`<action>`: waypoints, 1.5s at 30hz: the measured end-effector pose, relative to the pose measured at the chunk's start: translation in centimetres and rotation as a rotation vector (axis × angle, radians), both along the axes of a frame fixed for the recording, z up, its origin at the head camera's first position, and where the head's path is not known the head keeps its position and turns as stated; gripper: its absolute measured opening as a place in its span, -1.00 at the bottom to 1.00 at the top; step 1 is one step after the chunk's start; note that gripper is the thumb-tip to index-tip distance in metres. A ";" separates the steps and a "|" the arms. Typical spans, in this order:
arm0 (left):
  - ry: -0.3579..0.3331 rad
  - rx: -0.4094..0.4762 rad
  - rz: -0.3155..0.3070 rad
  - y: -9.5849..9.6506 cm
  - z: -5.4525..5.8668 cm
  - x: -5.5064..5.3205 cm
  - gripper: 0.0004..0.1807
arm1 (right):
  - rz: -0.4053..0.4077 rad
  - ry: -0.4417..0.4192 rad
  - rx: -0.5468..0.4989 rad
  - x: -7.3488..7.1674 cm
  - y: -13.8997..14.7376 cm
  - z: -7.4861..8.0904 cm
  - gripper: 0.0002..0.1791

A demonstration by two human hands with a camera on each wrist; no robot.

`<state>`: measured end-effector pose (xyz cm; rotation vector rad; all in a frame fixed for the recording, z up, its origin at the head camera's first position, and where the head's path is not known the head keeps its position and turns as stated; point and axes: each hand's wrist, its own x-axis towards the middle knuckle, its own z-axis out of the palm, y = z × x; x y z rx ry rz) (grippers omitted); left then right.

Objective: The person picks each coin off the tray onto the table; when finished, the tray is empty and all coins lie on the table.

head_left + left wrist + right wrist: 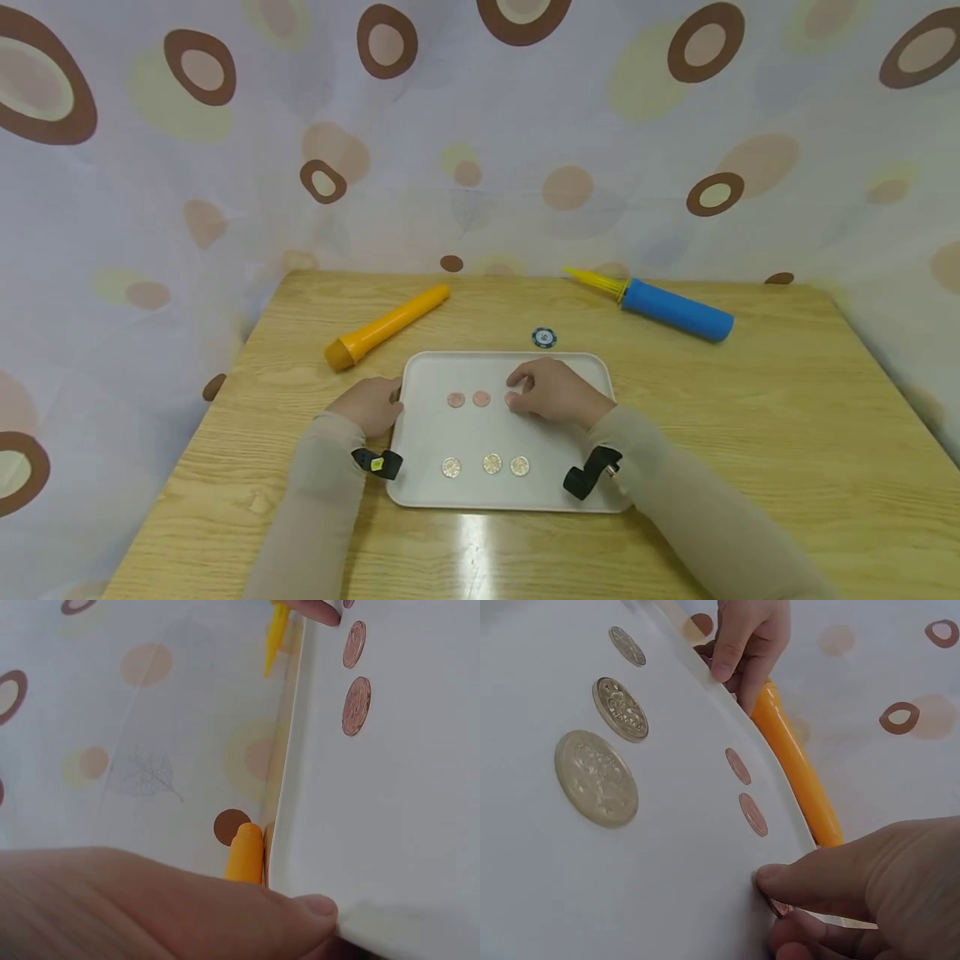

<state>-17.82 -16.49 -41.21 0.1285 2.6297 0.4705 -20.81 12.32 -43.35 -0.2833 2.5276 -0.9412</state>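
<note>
A white tray (420, 437) lies on the wooden table. My left hand (367, 406) holds its left edge, the thumb (300, 919) resting on the rim. Over the upper right part of the tray, my right hand (555, 392) pinches a copper coin (781, 907) between thumb and finger, the coin partly hidden by them. To its left lie two more copper coins, one in the middle (482, 398) and one at the row's left end (456, 400). Nearer to me is a row of three gold-coloured coins, left (451, 467), middle (492, 463) and right (520, 466).
Behind the tray lies a blue poker chip (544, 337). An orange toy microphone-shaped tube (386, 327) sits at the back left. A blue hand pump (675, 310) with a yellow nozzle lies at the back right. Patterned cloth (480, 167) hangs behind the table.
</note>
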 end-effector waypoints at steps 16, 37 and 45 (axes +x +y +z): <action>0.006 -0.001 0.000 -0.2 -0.4 -0.2 -0.48 | 0.023 0.107 0.008 0.0 -0.3 -0.5 -0.89; -0.002 0.015 0.019 0.2 -0.4 0.2 -0.55 | -0.075 0.040 -0.156 -0.1 3.3 -0.4 -0.78; -0.012 0.013 0.029 0.2 -0.3 0.0 -0.53 | -0.135 -0.028 -0.218 0.0 5.3 -0.1 -0.69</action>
